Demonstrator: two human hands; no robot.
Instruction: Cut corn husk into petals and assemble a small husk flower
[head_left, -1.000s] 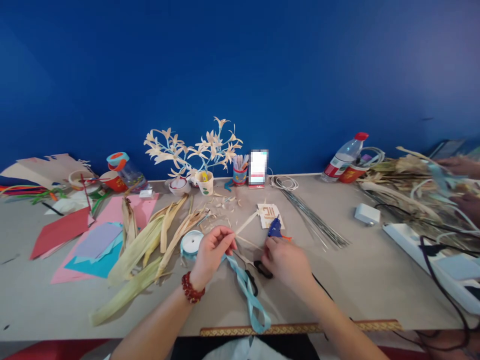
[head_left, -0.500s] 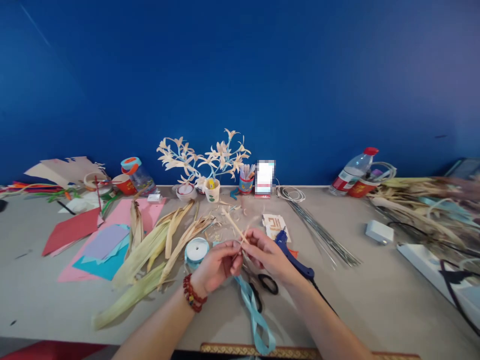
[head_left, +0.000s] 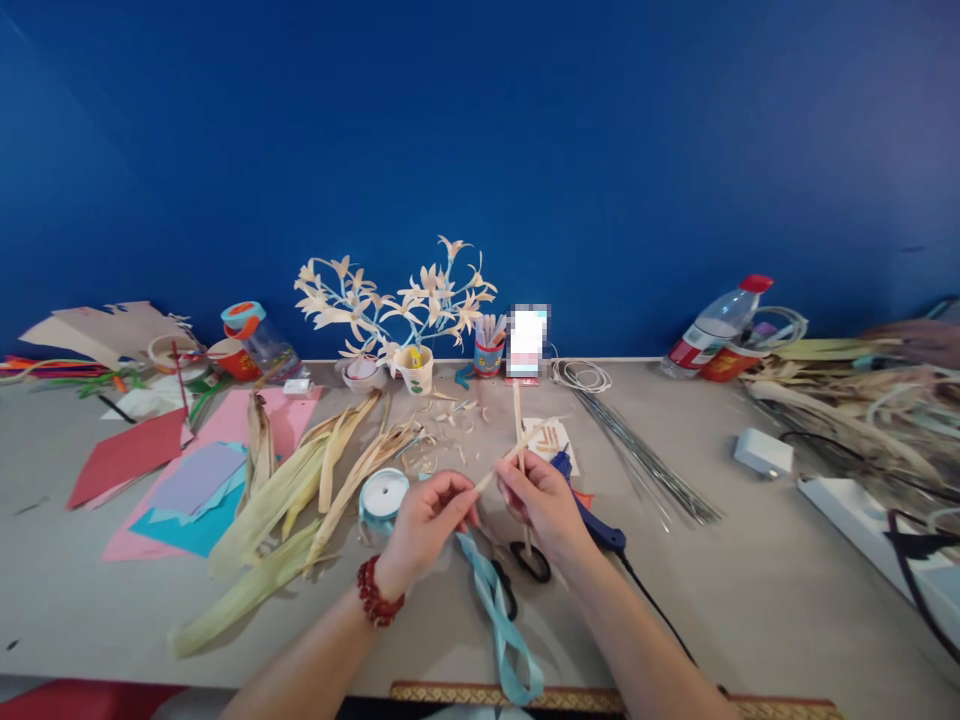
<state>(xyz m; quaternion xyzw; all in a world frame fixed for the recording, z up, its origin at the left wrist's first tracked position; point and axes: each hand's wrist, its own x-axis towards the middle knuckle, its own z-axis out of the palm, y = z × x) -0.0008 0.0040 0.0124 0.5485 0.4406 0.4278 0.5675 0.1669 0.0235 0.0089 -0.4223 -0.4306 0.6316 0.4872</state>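
My left hand (head_left: pixel 436 520) pinches the near end of a pale corn husk strip (head_left: pixel 534 436), which slants up to the right through my other hand. Between the thumb and fingers of my right hand (head_left: pixel 541 500), a second husk strip (head_left: pixel 517 408) stands almost upright, crossing the first. Beneath my hands lie black-handled scissors (head_left: pixel 534 562), their blades mostly hidden, and a twisted light-blue ribbon (head_left: pixel 491 590). The ribbon spool (head_left: pixel 385 493) rests left of my left hand. A blue glue gun (head_left: pixel 604 530) lies just right of my right hand.
Corn husks (head_left: pixel 277 500) and coloured paper (head_left: pixel 187 500) spread leftward. Husk flowers in a cup (head_left: pixel 418 375) and a lit phone (head_left: pixel 528 345) stand at the back. Rightward are metal wires (head_left: pixel 649 460), a bottle (head_left: pixel 712 330), a power strip (head_left: pixel 862 530) and a blurred hand-like shape (head_left: pixel 922 342).
My hands have moved slightly apart. One husk strip, which was tilted up to the left, now stands nearly upright in my right hand, with another across it.
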